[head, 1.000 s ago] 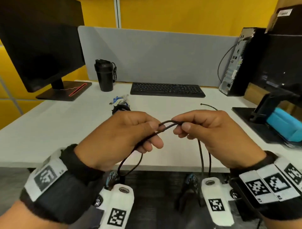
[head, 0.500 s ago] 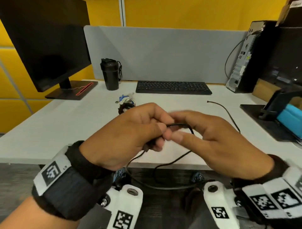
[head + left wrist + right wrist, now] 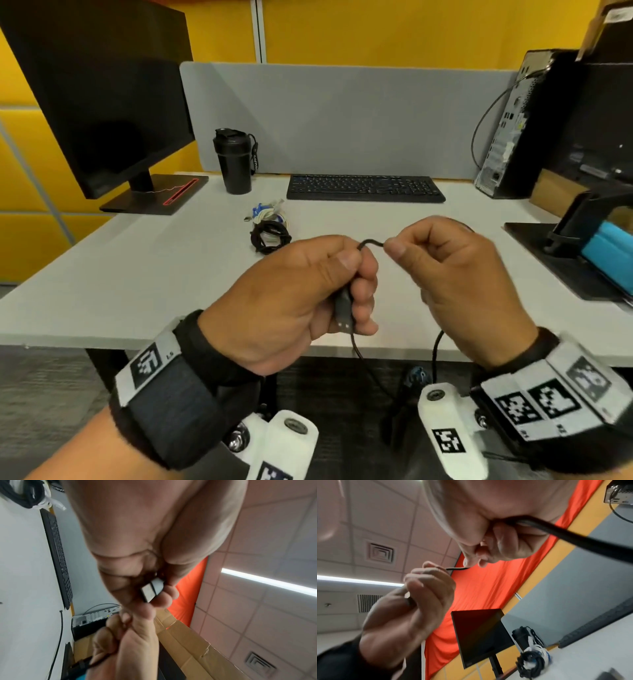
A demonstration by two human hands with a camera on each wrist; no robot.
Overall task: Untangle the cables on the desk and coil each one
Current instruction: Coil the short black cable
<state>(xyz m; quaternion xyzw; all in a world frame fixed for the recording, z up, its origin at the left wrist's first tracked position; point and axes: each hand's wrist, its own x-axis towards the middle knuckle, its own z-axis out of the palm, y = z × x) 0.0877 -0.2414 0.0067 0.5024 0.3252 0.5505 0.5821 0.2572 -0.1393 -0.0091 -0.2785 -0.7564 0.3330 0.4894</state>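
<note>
While hovering above the near edge of the flat white surface (image 3: pixel 137 274), holding one thin black cable (image 3: pixel 370 242) up between both hands. Gripping the cable's black USB plug (image 3: pixel 343 313) in the left hand (image 3: pixel 291 298), curling the fingers round the plug body and pressing the thumb in near its top. Showing the plug's metal end (image 3: pixel 150 589) below those fingers in the left wrist view. Pinching the cable just past a short arc with the thumb and forefinger of the right hand (image 3: pixel 455 274), curling the other fingers in toward the palm. Holding the two hands close together, almost touching. Letting the slack drop from under both hands, past the front edge of the surface; not being able to tell where the far end lies.

Lying farther back on the surface, well apart from the hands: a coiled bundle of black cable (image 3: pixel 270 236), touching a bundle of white and blue cable (image 3: pixel 270 214) just behind. Standing along the back, before a grey fabric partition panel (image 3: pixel 342 120): a flat black keyboard (image 3: pixel 364 188), a black lidded bottle (image 3: pixel 234 161) to its left, a dark monitor on a stand (image 3: pixel 102 96) at far left, a black computer tower (image 3: pixel 507 130) at right.
</note>
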